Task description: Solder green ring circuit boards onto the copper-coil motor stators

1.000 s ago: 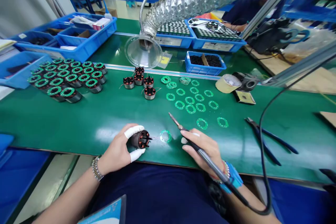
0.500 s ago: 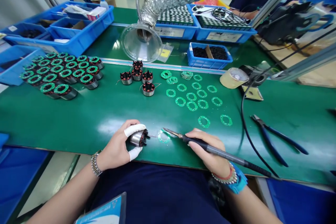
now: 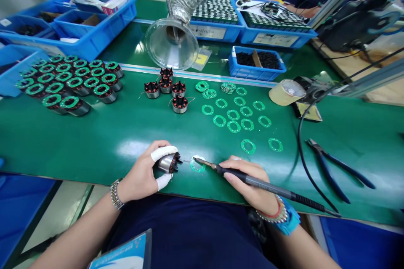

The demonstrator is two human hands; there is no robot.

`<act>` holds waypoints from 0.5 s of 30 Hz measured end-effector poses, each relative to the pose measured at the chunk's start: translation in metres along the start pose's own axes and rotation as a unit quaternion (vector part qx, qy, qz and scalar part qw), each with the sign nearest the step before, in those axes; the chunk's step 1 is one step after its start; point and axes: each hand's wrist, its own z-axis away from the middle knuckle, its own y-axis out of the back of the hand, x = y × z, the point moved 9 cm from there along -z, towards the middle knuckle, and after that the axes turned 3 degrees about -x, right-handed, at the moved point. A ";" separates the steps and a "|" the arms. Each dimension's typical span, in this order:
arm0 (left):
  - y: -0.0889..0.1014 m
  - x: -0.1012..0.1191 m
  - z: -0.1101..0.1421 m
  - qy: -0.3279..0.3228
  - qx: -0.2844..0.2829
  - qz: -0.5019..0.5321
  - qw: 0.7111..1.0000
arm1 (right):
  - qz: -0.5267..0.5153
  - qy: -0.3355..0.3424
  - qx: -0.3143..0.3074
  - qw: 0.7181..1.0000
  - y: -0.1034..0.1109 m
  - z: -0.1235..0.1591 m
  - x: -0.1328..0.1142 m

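Observation:
My left hand (image 3: 145, 172), with white finger cots on thumb and forefinger, is closed around a motor stator (image 3: 167, 162) lying on its side. Thin wire leads run from the stator's right end to a green ring-shaped circuit board (image 3: 197, 169) flat on the mat. My right hand (image 3: 249, 178) grips a soldering iron (image 3: 261, 183) like a pen. Its tip lies over the upper left part of that ring; whether it touches is too small to tell. Several loose ring boards (image 3: 233, 126) lie beyond, and a few bare stators (image 3: 179, 105) stand to their left.
Stators topped with green rings (image 3: 69, 80) stand grouped at the left. A fume extraction funnel (image 3: 172, 44) hangs over the back. Pliers (image 3: 328, 168), a tape roll (image 3: 287, 91) and the iron's cable (image 3: 301, 143) are at the right. Blue bins (image 3: 257, 64) line the back.
The soldering iron has moved left and down from beside the ring board to over it. My left hand has turned the stator slightly and still holds it. The camera view has shifted.

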 end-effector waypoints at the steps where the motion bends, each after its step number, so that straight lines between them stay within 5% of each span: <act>1: 0.000 0.000 0.000 0.000 0.001 0.000 1.000 | 0.001 -0.002 0.000 1.000 0.000 0.000 0.001; 15: 0.001 -0.003 0.000 -0.002 0.011 0.005 1.000 | -0.036 -0.018 -0.026 0.999 -0.005 0.002 0.008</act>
